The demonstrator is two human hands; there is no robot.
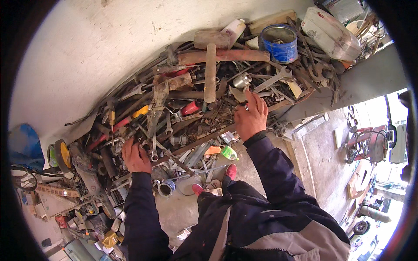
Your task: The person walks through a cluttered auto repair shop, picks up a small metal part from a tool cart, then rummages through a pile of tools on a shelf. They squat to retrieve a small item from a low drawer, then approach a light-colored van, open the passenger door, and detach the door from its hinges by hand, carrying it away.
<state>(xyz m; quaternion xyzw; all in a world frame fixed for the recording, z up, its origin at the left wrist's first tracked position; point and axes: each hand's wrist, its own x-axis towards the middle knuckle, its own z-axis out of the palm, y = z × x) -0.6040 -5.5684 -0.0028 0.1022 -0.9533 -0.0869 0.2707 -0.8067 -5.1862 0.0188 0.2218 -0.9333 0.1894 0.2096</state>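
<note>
Surface (pixel 370 78): long, grey edge, runs along a pale wall (pixel 87 48), buried under a heap of rusty tools (pixel 183 108).

Largest items on the heap: a wooden mallet (pixel 210 56) lying head toward the wall, crossing a rusty bar (pixel 226 55). Right of it a blue can (pixel 280 42), and past that a white plastic jug (pixel 329 32) on its side. A spanner (pixel 273 79) lies just below the can.

Floor below: yellow-hubbed wheel (pixel 62 155) at left, a small metal cup (pixel 166 188) near the person's red shoes (pixel 230 172).

Right hand (pixel 251 117): palm down on the heap, near the front edge, fingers (pixel 250 104) pinching a small dark metal piece (pixel 245 105); its kind cannot be told. A shiny socket (pixel 241 80) sits just above it.

Left hand (pixel 135 157): at the heap's lower left, fingers curled down among wrenches (pixel 154 150); whether they grip anything cannot be told.
</note>
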